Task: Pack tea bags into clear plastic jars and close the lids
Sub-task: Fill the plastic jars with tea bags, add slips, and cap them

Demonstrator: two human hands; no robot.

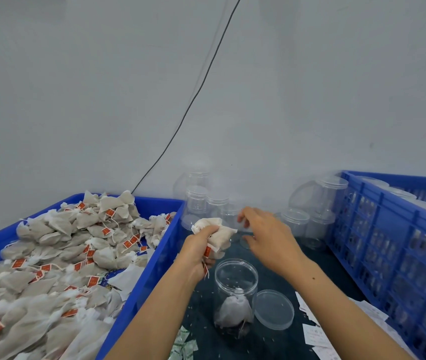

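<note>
An open clear jar stands on the dark table in front of me with a few tea bags at its bottom. Its clear lid lies flat just to its right. My left hand grips a bunch of tea bags with red tags, above and just behind the jar's mouth. My right hand reaches further back, its fingers and thumb curled round an empty clear jar among several empty jars by the wall.
A blue tray heaped with loose tea bags fills the left side. A blue slatted crate holding lidded jars stands on the right. Paper labels and small green-printed sachets lie near the front edge. A black cable runs down the wall.
</note>
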